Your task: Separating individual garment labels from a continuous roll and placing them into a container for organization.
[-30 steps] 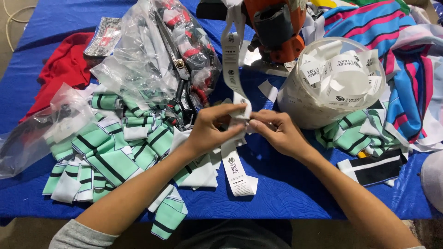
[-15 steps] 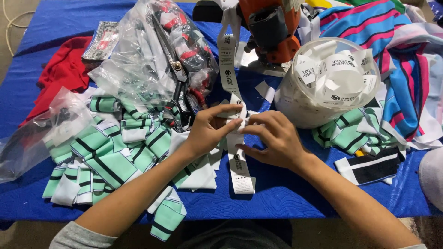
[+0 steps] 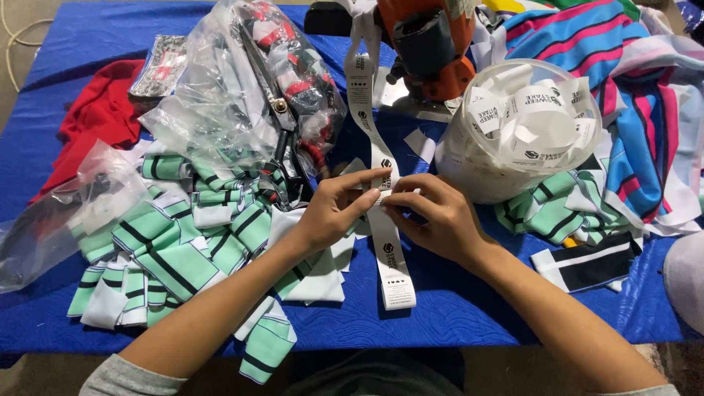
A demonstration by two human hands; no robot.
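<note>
On the blue-covered desk [image 3: 88, 44], centre front: left hand [image 3: 339, 209] and right hand [image 3: 433, 216], both pinching one white printed label ribbon [image 3: 392, 257] at about mid-length, fingertips almost meeting.

- Label ribbon: runs down from the orange machine [image 3: 429, 48] at the far edge, passes between the fingers, free end lying flat on the cloth near the front.
- Left of the hands: heap of mint-green, white and black striped fabric pieces [image 3: 176, 249], some touching the left forearm.
- Behind the heap: clear plastic bag [image 3: 220, 95] holding red, white and black items, contents hard to make out; large scissors [image 3: 282, 132] resting on it.
- Far left: red cloth [image 3: 95, 117]; an empty-looking clear bag [image 3: 59, 213].
- Right of the hands: round translucent tub [image 3: 513, 139] full of cut white labels.
- Beyond the tub: more mint striped pieces [image 3: 565, 213]; pink, blue and white striped fabric [image 3: 631, 88].
</note>
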